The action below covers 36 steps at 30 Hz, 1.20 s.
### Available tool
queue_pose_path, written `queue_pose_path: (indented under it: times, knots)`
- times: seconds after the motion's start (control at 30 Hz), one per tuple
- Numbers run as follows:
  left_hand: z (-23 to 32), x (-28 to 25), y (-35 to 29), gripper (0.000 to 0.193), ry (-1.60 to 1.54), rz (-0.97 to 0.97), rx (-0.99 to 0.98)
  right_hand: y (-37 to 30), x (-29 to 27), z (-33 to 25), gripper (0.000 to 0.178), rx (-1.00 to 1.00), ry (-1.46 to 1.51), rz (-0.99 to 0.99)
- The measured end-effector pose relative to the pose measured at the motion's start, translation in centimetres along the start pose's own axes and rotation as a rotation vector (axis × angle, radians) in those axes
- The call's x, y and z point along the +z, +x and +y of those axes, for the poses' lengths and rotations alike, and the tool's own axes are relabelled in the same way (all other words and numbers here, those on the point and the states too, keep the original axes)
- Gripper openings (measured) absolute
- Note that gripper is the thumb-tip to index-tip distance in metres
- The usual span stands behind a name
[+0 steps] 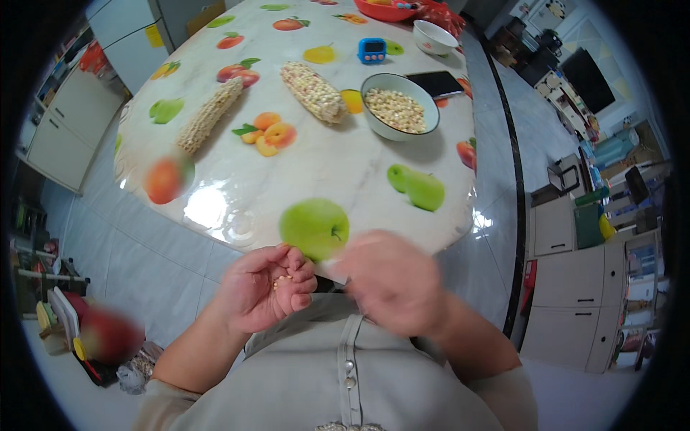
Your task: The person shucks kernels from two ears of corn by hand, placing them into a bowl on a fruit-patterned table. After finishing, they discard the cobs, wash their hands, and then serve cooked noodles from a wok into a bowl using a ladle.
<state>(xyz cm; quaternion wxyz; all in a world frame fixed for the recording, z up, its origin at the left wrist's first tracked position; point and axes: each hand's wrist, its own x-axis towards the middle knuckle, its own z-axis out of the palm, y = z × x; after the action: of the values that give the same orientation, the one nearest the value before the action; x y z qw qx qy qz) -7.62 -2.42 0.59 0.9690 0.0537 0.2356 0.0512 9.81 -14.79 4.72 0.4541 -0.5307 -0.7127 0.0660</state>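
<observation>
Left hand [264,289] is cupped palm-up just below the near edge of the bench, fingers curled inward around a few pale corn kernels [282,281], so the loose grains sit in the hollow and cannot roll off. Right hand [392,280] hovers just beside it, also off the near edge; it is smeared with motion, so I cannot tell whether it is open or pinching anything. Both hands are held close to the body, over the lap and the grey buttoned garment [338,373], not over the tabletop.

Farther in, toward the far right of the bench, a white bowl [424,123] holds a heap of shelled kernels [395,109], within an arm's reach. Left of it lies a corn cob [313,91] with its grains on, and farther left, well apart, a second cob [210,113] that looks stripped. A dark phone [438,83] lies just behind the bowl, a small blue timer [371,50] beyond it, and a smaller white bowl [434,37] and a red basin [384,10] at the far edge. A fruit-printed cloth [316,165] covers the round bench.
</observation>
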Motion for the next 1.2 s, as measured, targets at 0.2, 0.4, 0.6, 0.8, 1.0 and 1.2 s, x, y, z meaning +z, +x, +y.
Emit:
queue_pose_path:
  times: [0.2,0.4,0.6,0.8,1.0,1.2]
  knots:
    - [0.3,1.2,2.1,0.028,-0.08,-0.203,-0.137,-9.2,-7.5,2.1,0.025,1.233,0.281,0.456]
    - [0.0,2.5,2.8,0.027,0.047,-0.057,-0.104,-9.9,-5.6,4.2,0.029,1.362,0.351,0.396]
    - [0.2,2.0,2.8,0.027,0.089,-0.075,-0.098,-10.7,-4.9,4.1,0.02,1.328,0.444,0.531]
    - [0.5,0.5,1.9,0.034,0.198,-0.18,-0.205,-8.3,-4.1,2.1,0.004,0.578,-0.227,0.269]
    - [1.6,-3.8,-0.9,0.035,0.232,-0.175,-0.25,-8.3,-4.2,2.7,0.017,0.276,-0.527,0.175]
    - [-0.9,-6.2,1.5,0.035,0.16,0.133,-0.242,-6.4,0.1,2.4,0.017,0.021,-0.552,0.043]
